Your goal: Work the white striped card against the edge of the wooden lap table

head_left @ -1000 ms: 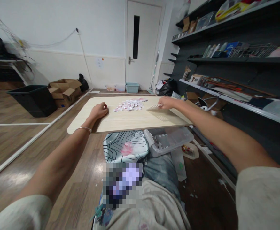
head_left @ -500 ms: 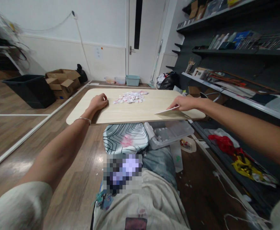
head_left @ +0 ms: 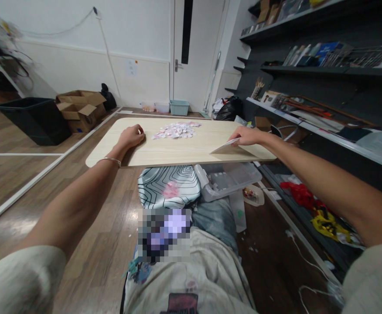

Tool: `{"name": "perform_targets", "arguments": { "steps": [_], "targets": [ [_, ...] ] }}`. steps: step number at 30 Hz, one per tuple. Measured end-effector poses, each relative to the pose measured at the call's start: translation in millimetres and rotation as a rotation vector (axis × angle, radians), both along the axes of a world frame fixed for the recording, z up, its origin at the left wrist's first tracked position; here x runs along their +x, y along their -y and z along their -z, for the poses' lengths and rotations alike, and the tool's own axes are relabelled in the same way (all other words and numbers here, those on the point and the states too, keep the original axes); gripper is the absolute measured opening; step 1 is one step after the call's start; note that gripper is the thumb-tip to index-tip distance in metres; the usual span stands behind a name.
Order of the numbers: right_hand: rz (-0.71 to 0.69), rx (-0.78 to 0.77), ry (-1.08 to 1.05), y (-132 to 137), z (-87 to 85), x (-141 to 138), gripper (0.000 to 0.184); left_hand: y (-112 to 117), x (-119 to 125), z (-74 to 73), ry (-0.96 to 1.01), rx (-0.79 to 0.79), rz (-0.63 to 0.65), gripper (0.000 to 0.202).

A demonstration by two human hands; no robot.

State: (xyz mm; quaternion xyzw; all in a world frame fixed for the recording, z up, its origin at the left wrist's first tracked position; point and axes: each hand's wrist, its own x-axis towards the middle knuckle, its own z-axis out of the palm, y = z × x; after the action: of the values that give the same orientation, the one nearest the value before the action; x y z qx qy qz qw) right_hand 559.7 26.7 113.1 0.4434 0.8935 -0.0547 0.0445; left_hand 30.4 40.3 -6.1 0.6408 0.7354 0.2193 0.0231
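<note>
My left hand [head_left: 132, 135] rests on the left part of a pale wooden board [head_left: 165, 152], its fingers curled; the inside of the hand is hidden. A thin white card [head_left: 225, 146] is pinched in my right hand [head_left: 247, 135] at the board's right side. The card stands tilted, its lower left corner at or close to the board's surface. Between the hands, toward the far edge, lies a loose heap of small white and pinkish paper pieces [head_left: 177, 130]. Neither hand touches the heap.
Below the board's near edge are a patterned cushion [head_left: 156, 187] and a clear plastic box [head_left: 230, 181] with small pieces inside. A blurred-out phone-like object [head_left: 168, 231] lies on my lap. Shelves [head_left: 315, 72] line the right; a black bin [head_left: 34, 120] and cardboard box [head_left: 81, 109] stand left.
The card in my right hand has tipped to a steeper angle, and the right hand has risen slightly. My left hand stays in place on the board. The whole view has shifted a little.
</note>
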Motion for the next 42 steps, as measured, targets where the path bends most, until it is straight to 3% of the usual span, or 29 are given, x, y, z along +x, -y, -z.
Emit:
{"name": "perform_targets", "arguments": {
  "steps": [7,16,28,35,42],
  "targets": [
    [0.148,-0.008,0.040,-16,-3.4,-18,0.038,-2,-1,1.6,0.033,0.002,-0.009,0.046],
    [0.159,0.012,0.135,-36,-0.1,-40,0.031,1,1,-1.6,0.028,-0.007,-0.010,0.043],
    [0.134,0.004,0.216,-40,-3.4,-79,0.059,1,0,-1.4,0.019,-0.012,-0.009,0.046],
    [0.192,-0.044,0.209,-31,-5.0,-79,0.063,2,3,-2.7,0.031,-0.003,-0.014,0.045],
    [0.105,-0.046,0.205,-26,0.5,-73,0.046,3,3,-3.0,0.054,-0.003,-0.010,0.047]
  ]
}}
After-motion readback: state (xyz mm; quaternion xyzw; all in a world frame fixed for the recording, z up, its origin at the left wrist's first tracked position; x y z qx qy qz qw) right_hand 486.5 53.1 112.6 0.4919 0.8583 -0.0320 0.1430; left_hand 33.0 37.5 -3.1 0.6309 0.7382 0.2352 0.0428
